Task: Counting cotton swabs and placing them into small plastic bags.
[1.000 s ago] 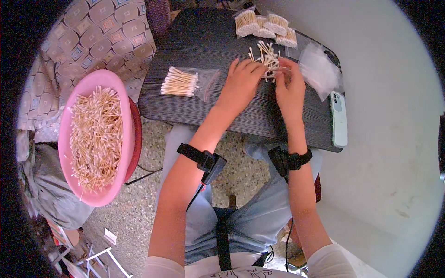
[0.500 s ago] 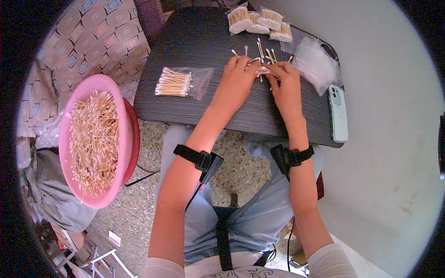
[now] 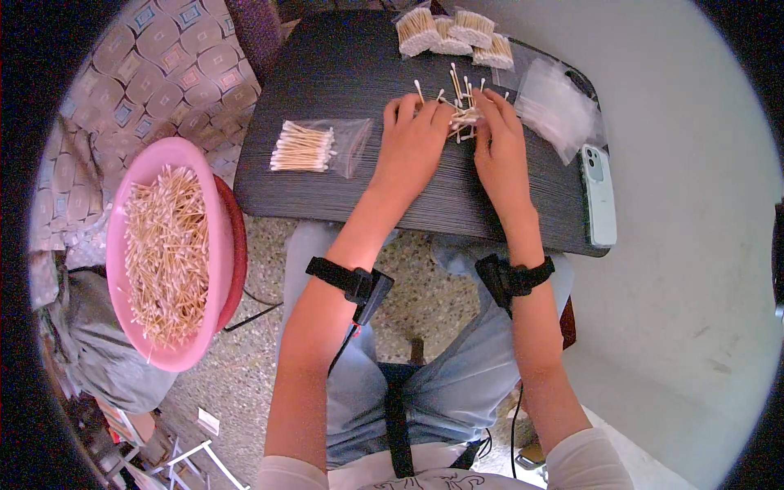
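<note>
A loose pile of cotton swabs [image 3: 464,119] lies on the dark table, some pointing away from me and others crosswise. My left hand [image 3: 411,140] is at the pile's left side, palm down, its fingers apart and bent over the swabs. From the right, my right hand [image 3: 500,140] reaches over the same pile, fingers stretched forward and thumb close to the swabs. Both hands touch the pile's edges; their fingertips are partly hidden. Left of them, a clear plastic bag [image 3: 353,149] lies flat with a neat bundle of swabs [image 3: 302,147] at its left end.
Several filled swab bags [image 3: 418,34] sit at the table's far edge. Clear empty bags [image 3: 559,106] are stacked at the right, near a pale phone [image 3: 599,196]. A pink basin [image 3: 117,253] full of loose swabs stands at left. A wall [image 3: 686,245] borders the right side.
My fingers have spread a little apart around the pile, showing more of the swabs between my hands. Some swabs have shifted. The bundle and the bags stay where they were.
</note>
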### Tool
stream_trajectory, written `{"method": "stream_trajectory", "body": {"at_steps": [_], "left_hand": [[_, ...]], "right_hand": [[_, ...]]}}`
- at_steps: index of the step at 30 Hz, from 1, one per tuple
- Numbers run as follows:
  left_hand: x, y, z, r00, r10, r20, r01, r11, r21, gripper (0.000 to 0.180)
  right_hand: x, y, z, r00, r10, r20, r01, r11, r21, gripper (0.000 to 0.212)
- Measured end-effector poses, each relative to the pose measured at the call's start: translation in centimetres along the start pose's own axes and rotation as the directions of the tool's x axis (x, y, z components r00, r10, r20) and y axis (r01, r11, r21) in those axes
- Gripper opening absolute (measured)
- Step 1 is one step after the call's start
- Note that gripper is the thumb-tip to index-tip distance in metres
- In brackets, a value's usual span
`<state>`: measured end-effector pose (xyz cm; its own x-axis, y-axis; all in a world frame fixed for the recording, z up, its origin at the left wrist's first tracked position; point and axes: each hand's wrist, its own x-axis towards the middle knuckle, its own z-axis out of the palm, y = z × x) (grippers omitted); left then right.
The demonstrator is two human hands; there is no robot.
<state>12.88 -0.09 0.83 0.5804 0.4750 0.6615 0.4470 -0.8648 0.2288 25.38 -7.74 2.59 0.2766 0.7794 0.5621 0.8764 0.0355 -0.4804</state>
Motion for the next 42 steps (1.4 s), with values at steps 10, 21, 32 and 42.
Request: {"method": "stream_trajectory", "body": {"at_steps": [10, 21, 32, 42], "left_hand": [[0.7, 0.7, -0.6, 0.991, -0.13, 0.014, 0.13, 0.973, -0.19, 0.027], [0.4, 0.9, -0.6, 0.992, -0.123, 0.034, 0.128, 0.972, -0.196, 0.026], [0.8, 1.3, -1.6, 0.94, -0.213, 0.267, 0.271, 0.94, -0.206, 0.028], [0.6, 1.2, -1.3, 0.973, -0.15, 0.174, 0.2, 0.923, -0.327, 0.032]], "right_hand": [[0.3, -1.0, 1.4, 0.989, 0.124, -0.08, -0.094, 0.946, 0.309, 0.046], [0.7, -2.4, 0.8, 0.804, 0.542, 0.242, -0.31, 0.036, 0.95, 0.047], [0.7, -2.0, 1.2, 0.884, 0.467, 0.003, -0.303, 0.568, 0.766, 0.038], [0.8, -2.3, 0.7, 0.896, 0.436, 0.089, -0.299, 0.443, 0.845, 0.039]]}}
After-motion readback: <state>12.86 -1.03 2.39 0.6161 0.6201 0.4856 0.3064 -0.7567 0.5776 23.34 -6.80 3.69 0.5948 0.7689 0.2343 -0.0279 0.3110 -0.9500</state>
